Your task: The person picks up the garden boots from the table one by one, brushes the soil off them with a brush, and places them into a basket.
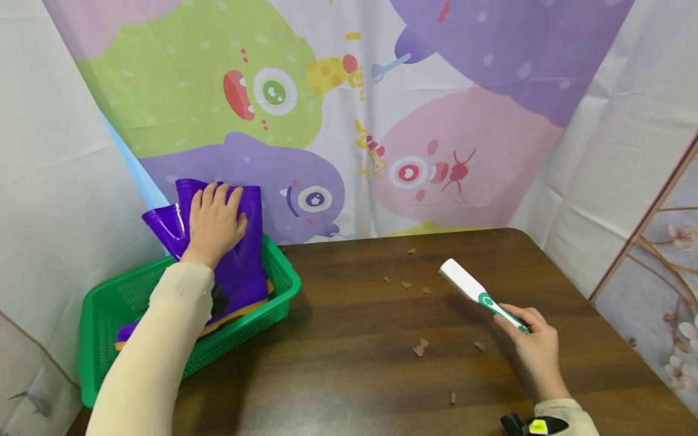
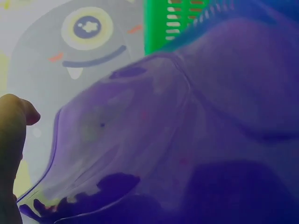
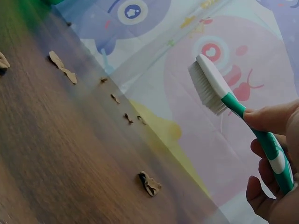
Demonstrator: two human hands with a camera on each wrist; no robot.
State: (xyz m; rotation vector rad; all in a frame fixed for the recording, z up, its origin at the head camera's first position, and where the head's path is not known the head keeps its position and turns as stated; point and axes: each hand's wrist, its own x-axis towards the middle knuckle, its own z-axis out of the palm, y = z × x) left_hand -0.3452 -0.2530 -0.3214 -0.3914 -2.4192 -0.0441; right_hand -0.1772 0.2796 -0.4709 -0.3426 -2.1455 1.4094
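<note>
A pair of shiny purple rain boots (image 1: 237, 266) with orange-yellow soles leans in a green plastic basket (image 1: 286, 290) at the left of the table. My left hand (image 1: 214, 221) lies against the upper shaft, its fingers reaching up to the rim; in the left wrist view the thumb (image 2: 18, 116) stands apart from the purple surface. Out over the table's right side, my right hand (image 1: 537, 345) grips a white and green cleaning brush (image 1: 463, 280) by its handle. White bristles (image 3: 205, 88) show in the right wrist view, raised clear of the tabletop.
Several brown scraps (image 1: 420, 348) lie scattered over the dark wooden table (image 1: 338, 375). A cartoon-printed cloth (image 1: 327, 133) hangs along the back edge, with pale cloth at both sides. The basket stands close to the left cloth.
</note>
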